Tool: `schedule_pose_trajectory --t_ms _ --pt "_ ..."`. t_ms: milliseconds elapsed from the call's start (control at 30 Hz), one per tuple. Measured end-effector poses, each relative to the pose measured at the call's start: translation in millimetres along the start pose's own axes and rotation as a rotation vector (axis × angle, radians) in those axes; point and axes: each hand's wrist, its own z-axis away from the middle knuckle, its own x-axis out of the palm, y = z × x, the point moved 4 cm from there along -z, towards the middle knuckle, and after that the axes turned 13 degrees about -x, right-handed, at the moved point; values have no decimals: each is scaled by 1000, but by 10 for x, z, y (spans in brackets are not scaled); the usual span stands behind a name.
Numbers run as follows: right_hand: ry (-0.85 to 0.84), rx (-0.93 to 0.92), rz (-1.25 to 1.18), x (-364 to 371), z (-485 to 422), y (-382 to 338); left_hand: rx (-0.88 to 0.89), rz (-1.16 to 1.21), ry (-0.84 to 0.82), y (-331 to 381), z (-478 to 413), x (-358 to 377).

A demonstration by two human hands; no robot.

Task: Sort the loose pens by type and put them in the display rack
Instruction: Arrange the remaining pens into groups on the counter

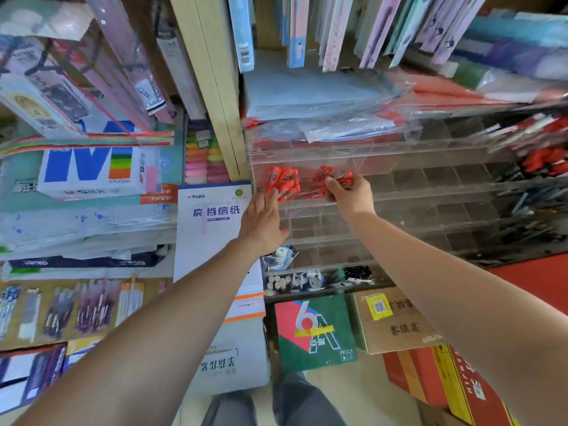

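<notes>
A clear acrylic display rack [424,192] with rows of small compartments fills the middle right. My left hand [262,219] holds a bunch of red pens [284,182] at the rack's left end, in an upper row. My right hand [350,195] pinches a few more red pens [322,175] at the compartment just to the right. The pens' lower ends are hidden behind my fingers. More red and black pens [544,158] sit in compartments at the rack's far right.
A wooden shelf post [215,87] stands left of the rack. Plastic-wrapped folders [338,96] lie on top of the rack. Paper stacks and a writing pad [212,216] are at left. Cardboard boxes [396,318] and a green box [316,333] sit on the floor below.
</notes>
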Motion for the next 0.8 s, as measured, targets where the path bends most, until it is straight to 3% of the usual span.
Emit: schedule_pose_trajectory --t_ms 200,533,667,800 --pt "78 -59 -70 -60 -41 -8 -17 17 0 19 17 19" --pt "-43 -177 154 57 -54 -47 -45 54 -62 0 13 39" --pt "-12 -169 201 33 -44 -64 -35 69 -59 -5 10 5" --pt "-5 -273 172 14 70 -186 19 129 85 -32 54 -134"
